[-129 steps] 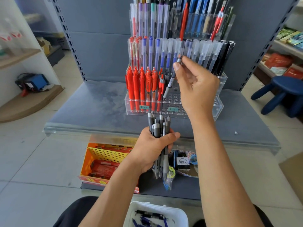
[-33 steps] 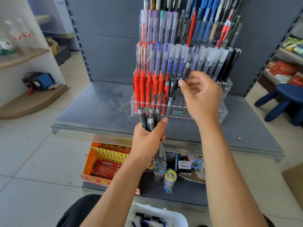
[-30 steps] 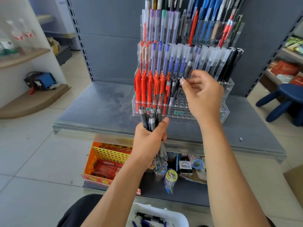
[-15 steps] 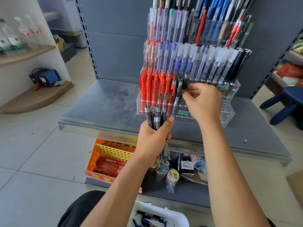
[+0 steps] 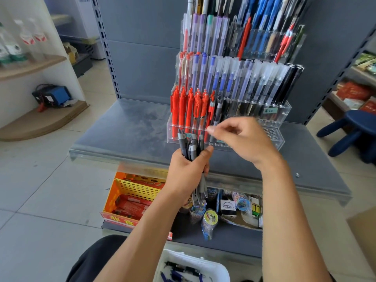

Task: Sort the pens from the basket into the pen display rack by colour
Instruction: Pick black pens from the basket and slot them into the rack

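1. Wrapped tight in the left grip [image 5: 189, 169]: a bundle of grey-and-black pens [image 5: 191, 145], held upright, tops fanned just in front of the lowest tier of the clear pen display rack [image 5: 281, 112].
2. Just right of the bundle's tops, in front of that same tier: the right grip [image 5: 244, 139], forefinger stretched leftward, other fingers loosely curled, nothing visibly pinched.
3. In the lowest tier: red pens [image 5: 183, 110] packed at the left end, with a few grey-and-black rack pens [image 5: 218, 110] standing right beside them.
4. In the middle tier: red-capped pens at the left, then blue, then clear and black toward the right.
5. In the top tier: a mix of purple, red and blue.
6. Under the rack: a grey shelf [image 5: 122, 129].
7. At the bottom edge of view: a white basket [image 5: 217, 266] holding dark and blue pens [image 5: 179, 270], lying flat.
8. Below the shelf, on the left: an orange-and-yellow crate [image 5: 132, 190].
9. Far right, on the floor: a blue stool [image 5: 356, 123].
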Action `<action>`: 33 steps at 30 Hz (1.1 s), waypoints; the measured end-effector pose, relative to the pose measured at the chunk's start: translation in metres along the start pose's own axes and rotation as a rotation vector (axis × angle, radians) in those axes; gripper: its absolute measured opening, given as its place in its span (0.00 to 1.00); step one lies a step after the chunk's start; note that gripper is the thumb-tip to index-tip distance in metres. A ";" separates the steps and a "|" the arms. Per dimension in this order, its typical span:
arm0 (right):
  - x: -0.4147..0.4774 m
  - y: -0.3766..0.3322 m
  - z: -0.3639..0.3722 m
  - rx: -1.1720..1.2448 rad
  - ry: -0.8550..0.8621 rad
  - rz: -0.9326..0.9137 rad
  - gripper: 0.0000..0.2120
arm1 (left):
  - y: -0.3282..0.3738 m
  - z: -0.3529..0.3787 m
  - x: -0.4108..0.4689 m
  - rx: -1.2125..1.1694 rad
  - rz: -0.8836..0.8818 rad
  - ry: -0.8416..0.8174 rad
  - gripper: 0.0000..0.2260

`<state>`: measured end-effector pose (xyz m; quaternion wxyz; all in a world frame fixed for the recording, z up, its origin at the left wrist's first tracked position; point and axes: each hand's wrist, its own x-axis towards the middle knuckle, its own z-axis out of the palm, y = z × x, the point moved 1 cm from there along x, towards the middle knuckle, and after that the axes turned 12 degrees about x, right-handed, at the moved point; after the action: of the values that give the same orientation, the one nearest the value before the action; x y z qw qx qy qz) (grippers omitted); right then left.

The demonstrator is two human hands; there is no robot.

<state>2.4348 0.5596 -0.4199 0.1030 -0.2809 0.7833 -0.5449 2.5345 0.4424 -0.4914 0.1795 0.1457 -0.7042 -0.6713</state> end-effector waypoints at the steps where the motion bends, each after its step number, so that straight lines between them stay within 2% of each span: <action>1: -0.003 -0.003 0.001 0.001 -0.116 0.024 0.11 | 0.000 0.000 0.000 0.003 0.005 0.000 0.10; 3: -0.005 -0.003 0.005 -0.025 -0.211 0.040 0.10 | -0.001 0.000 -0.001 0.004 0.008 0.004 0.09; 8: -0.006 0.002 0.010 0.035 -0.189 0.017 0.05 | 0.000 0.000 -0.004 0.024 0.020 -0.011 0.08; 19: -0.004 0.006 0.013 0.270 0.009 0.008 0.06 | 0.004 0.003 -0.005 -0.028 0.028 -0.023 0.17; 22: -0.005 0.005 0.011 0.267 -0.094 0.041 0.05 | 0.005 0.003 -0.005 -0.027 0.008 -0.020 0.14; 25: -0.004 0.006 0.009 0.246 -0.151 0.024 0.09 | 0.005 0.004 -0.005 -0.031 -0.010 -0.033 0.12; 29: -0.001 0.001 0.010 0.368 -0.029 -0.015 0.13 | 0.006 0.004 -0.003 -0.041 -0.008 -0.031 0.13; 33: 0.006 -0.001 0.005 0.343 0.161 -0.113 0.18 | 0.003 0.005 -0.002 -0.023 -0.018 -0.028 0.14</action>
<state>2.4322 0.5521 -0.4199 0.0556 -0.2580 0.6676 -0.6962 2.5347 0.4478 -0.4888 0.1655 0.1405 -0.6977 -0.6827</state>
